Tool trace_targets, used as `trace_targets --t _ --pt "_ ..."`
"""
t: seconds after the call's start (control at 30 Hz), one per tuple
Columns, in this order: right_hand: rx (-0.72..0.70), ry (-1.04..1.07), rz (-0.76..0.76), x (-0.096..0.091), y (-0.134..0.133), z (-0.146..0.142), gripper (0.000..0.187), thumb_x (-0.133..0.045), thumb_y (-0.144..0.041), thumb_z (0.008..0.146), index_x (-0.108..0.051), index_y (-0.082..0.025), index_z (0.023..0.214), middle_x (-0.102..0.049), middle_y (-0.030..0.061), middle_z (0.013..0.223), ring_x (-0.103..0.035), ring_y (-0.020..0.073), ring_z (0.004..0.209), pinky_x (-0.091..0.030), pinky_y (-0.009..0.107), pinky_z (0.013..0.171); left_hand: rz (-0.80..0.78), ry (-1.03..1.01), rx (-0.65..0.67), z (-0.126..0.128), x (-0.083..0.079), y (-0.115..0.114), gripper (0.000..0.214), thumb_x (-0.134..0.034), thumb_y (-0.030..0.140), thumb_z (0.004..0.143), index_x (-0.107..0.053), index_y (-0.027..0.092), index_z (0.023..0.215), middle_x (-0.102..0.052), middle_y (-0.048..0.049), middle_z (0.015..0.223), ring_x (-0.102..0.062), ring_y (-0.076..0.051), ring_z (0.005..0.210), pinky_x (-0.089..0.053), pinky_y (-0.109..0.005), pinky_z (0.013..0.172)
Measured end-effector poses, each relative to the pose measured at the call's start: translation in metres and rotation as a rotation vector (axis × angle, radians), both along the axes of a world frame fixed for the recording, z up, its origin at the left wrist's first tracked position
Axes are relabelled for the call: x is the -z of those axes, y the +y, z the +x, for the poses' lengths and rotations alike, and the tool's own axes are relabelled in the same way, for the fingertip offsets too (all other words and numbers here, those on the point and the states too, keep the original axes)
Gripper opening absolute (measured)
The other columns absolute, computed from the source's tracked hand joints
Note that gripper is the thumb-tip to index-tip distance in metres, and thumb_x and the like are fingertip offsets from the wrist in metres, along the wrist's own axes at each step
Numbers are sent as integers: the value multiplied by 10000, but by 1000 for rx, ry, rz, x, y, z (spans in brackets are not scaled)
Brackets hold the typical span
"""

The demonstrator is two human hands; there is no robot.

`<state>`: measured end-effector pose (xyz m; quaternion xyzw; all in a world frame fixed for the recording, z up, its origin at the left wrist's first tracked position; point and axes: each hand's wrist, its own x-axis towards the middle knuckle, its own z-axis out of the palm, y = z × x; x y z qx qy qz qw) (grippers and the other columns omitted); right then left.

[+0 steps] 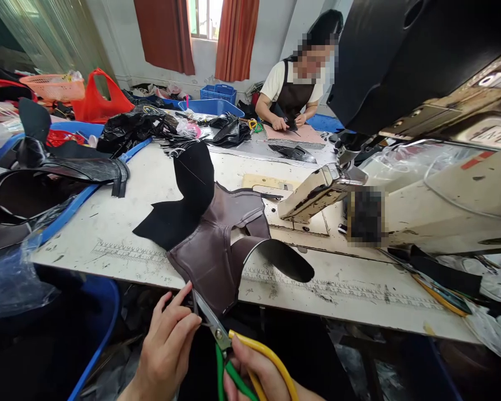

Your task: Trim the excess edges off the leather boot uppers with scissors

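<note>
A brown leather piece with black lining flaps (211, 256) lies over the front edge of the white table, its lower corner hanging towards me. At that corner, my left hand (167, 334) pinches the leather's edge between thumb and fingers. My right hand (259, 365) is wrapped around the handles of scissors (219, 336), one handle yellow and the other green. The blades point up and left, along the leather's edge beside my left fingertips. How far apart the blades are is hard to make out.
A sewing machine (421, 83) overhangs the white table (121, 217) on the right. Leather parts (79, 170) fill a blue-rimmed bin at left. Across the table, a person (294, 89) works over a pink board (294, 133). More tools (440, 295) lie at right.
</note>
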<state>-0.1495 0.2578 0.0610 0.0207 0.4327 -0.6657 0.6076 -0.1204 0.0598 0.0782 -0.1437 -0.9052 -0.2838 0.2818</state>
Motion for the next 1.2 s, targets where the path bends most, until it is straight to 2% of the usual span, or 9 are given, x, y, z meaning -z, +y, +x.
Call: trace_targets --t 0.13,0.23,0.33,0.43,0.53,0.63,0.77,0.97,1.2 --pt "-18 -110 -78 0 -7 -4 790 -423 -910 640 -561 -139 528 -366 -38 352 -314 67 315 -188 217 371 21 -53 58 6 -5 0 267 -502 -69 840 -574 145 982 -554 -67 879 -482 -304 1286 -402 -523 1061" --pt "-1 -124 -92 1 -9 -3 779 -441 -902 643 -558 -140 539 -366 -41 359 -306 65 320 -178 214 376 21 -22 38 9 -14 -3 262 -525 -59 832 -594 143 984 -582 -103 1005 -547 -240 1125 -480 -403 963" --pt "14 -72 -43 0 -5 -1 776 -429 -891 670 -558 -137 542 -355 -40 372 -311 64 345 -188 209 391 69 -120 128 6 -23 -14 208 -474 -1 884 -571 149 991 -613 -97 1010 -596 -160 939 -528 -259 807" --pt "8 0 30 -8 0 0 752 -418 -845 747 -571 -130 569 -373 -30 418 -347 66 402 -260 200 439 55 -252 -57 -4 -26 -26 140 -513 243 939 -534 161 1050 -602 -33 812 -616 -144 708 -531 -223 606" --pt "-8 80 101 -20 3 -2 705 -413 -778 833 -582 -124 630 -407 -20 489 -387 65 465 -301 190 495 -175 -263 -261 -16 -29 -29 149 -477 314 945 -568 196 956 -563 -9 704 -579 -181 596 -504 -302 531" --pt "-40 164 157 -26 6 -4 693 -405 -769 853 -587 -124 678 -433 -16 535 -408 64 499 -301 188 515 -391 -183 -290 -20 -35 -26 207 -444 183 916 -584 216 767 -629 -92 913 -617 -287 856 -530 -445 685" --pt "-147 244 195 -25 12 -6 722 -403 -798 833 -627 -123 704 -473 4 563 -449 86 521 -297 203 489 -332 -200 -153 -15 -35 -28 210 -467 154 890 -568 204 714 -466 -148 1396 -432 -352 1289 -524 -530 887" --pt "-126 234 119 -24 10 -13 657 -397 -683 913 -624 -99 714 -466 -10 557 -422 49 487 -283 170 480 -275 -281 -129 -3 -29 -32 177 -492 156 892 -577 209 746 -364 -151 1507 -327 -349 1396 -547 -550 893" --pt "-183 53 70 -15 -1 -28 692 -495 -770 774 -590 -100 630 -409 -40 453 -332 37 340 -202 185 366 -233 -388 -91 2 -31 -40 147 -543 157 873 -602 212 750 -308 -103 1554 -288 -342 1420 -502 -566 956"
